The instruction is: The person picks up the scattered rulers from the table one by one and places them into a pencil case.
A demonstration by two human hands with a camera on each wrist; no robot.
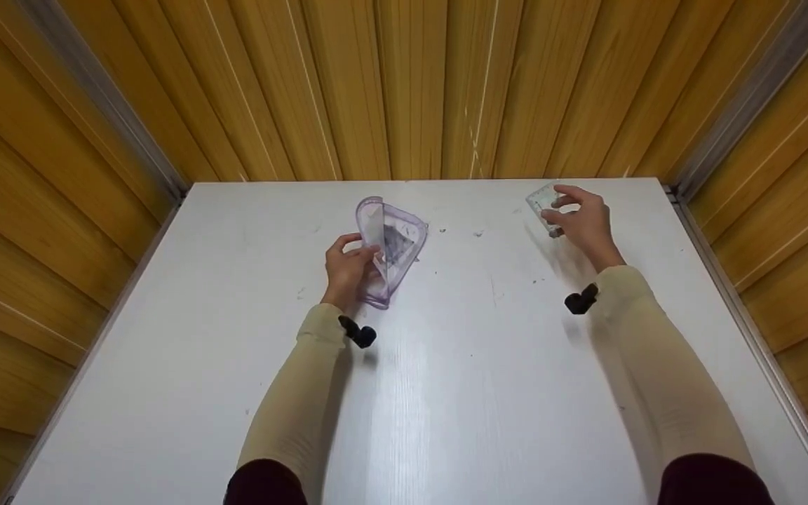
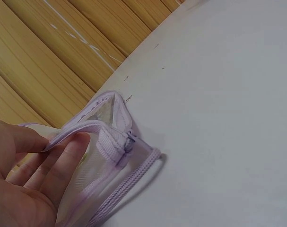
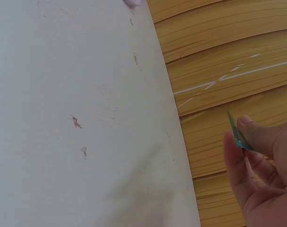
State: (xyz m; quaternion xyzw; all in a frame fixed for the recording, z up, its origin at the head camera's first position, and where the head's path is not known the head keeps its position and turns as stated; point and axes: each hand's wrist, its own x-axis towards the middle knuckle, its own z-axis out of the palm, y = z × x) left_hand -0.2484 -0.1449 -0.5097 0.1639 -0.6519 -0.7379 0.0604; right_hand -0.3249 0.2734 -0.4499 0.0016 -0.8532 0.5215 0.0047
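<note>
My left hand (image 1: 349,270) grips a lilac-trimmed mesh zip pouch (image 1: 411,231) by its near edge, thumb on one side and fingers behind. In the left wrist view, the zipped rim of the pouch (image 2: 108,146) gapes apart and a fold of mesh is pinched between thumb and fingers. A dark grey patch shows through the mesh. Over at the right, my right hand (image 1: 588,223) pinches a clear set square (image 1: 541,199) with scale marks along its edges. From the right wrist view, the set square (image 3: 237,134) is nearly edge-on and greenish, held between thumb and fingertips.
Both hands are over the far half of a white table (image 1: 446,393) marked with small dark scuffs. Yellow wood-patterned panels (image 1: 411,91) rise behind its far edge and along both sides. A small black camera sits on each wrist.
</note>
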